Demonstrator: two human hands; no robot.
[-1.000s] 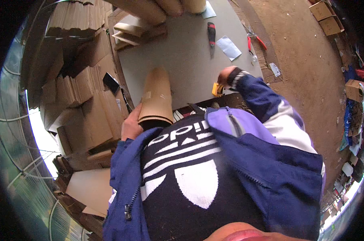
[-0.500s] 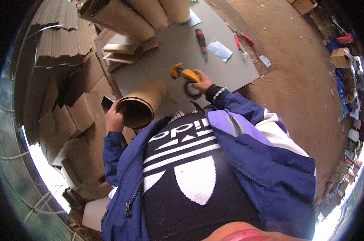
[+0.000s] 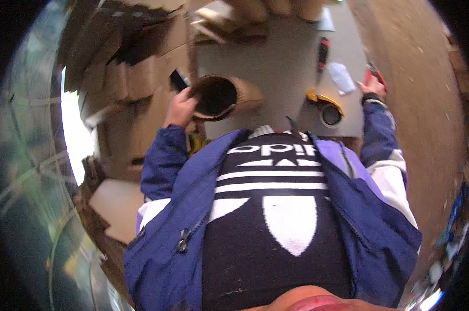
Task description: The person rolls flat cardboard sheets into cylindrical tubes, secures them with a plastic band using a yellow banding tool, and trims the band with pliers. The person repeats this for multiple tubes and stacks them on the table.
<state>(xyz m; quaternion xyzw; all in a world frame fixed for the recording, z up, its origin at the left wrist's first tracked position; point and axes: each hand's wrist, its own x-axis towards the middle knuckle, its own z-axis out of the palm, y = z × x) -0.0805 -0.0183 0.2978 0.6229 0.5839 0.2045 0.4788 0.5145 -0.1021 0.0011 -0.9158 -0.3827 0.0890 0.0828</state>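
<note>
My left hand is closed at the near left rim of a brown cardboard tube, which lies on its side with its open end towards me. A dark flat piece juts up beside those fingers; its kind is unclear. At the table's right edge, my right hand has its fingers round red-handled pliers, slightly blurred. Left of that hand, a yellow tape dispenser with a roll lies on the table. Behind it are a black-and-red handled tool and a white paper slip.
The grey table carries more large cardboard tubes and wooden pieces at its far side. Stacked cardboard stands to the left. A brown floor spreads out on the right.
My right hand has let go of the tape dispenser, now on the table, and moved right to take the pliers. The left hand stays on the tube. The whole view has shifted.
</note>
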